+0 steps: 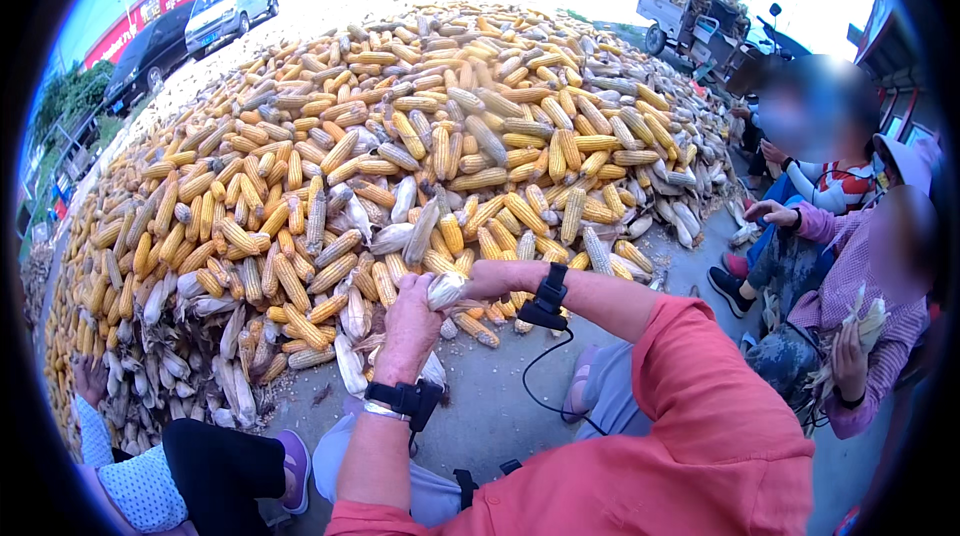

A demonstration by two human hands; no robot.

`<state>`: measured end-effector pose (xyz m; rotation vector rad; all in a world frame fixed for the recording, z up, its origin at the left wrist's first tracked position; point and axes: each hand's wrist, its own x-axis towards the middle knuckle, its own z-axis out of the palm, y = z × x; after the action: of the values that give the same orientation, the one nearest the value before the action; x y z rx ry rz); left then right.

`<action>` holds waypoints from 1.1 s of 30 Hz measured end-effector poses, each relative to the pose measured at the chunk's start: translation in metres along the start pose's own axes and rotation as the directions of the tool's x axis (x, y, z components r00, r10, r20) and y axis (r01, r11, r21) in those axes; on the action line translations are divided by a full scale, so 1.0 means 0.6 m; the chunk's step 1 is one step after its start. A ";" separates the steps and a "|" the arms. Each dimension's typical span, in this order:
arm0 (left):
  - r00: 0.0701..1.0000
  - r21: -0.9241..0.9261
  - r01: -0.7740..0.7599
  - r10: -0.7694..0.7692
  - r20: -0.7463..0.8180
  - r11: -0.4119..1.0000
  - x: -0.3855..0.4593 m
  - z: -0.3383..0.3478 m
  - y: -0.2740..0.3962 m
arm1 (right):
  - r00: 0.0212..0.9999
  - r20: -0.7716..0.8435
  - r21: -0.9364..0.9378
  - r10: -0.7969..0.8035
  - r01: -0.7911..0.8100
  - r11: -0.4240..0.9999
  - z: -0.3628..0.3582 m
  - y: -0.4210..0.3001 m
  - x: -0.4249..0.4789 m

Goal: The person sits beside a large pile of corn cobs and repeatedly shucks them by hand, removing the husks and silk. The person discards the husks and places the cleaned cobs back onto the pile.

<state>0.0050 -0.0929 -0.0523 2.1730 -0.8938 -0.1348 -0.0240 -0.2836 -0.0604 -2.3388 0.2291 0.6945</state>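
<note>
An ear of corn in a pale husk is held between my two hands, just above the near edge of a big heap of corn. My left hand grips it from the left. From the right, my right hand closes on its other side, the fingers partly hidden. Most ears in the heap are bare and yellow, some greyish. Ears still in dry husks lie at its lower edge, such as a husked ear below my left hand. Both my wrists carry black strapped devices.
On the left, a person's hand reaches into the heap, their purple shoe beside my leg. At right, a seated person holds a partly husked ear; another sits farther back. A cargo tricycle, van and dark car stand beyond.
</note>
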 end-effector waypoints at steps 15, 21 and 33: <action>0.976 -0.989 0.098 -0.205 0.074 0.111 0.027 -0.009 0.044 | 0.767 -0.416 0.167 -0.488 0.592 0.788 -0.001 0.016 -0.067; 0.957 -0.982 0.167 -0.255 0.140 0.088 0.031 -0.003 0.026 | 0.853 -0.345 0.372 -0.392 0.508 0.777 0.034 0.006 -0.052; 0.892 -0.942 -0.005 -0.425 -0.157 0.336 0.043 -0.006 0.003 | 0.804 -0.536 -0.183 -0.258 0.188 0.965 0.044 -0.040 -0.107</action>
<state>0.0248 -0.1079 -0.0438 1.0949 -0.1327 -0.2658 -0.0810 -0.2494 -0.0289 -2.5820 0.1612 -0.1140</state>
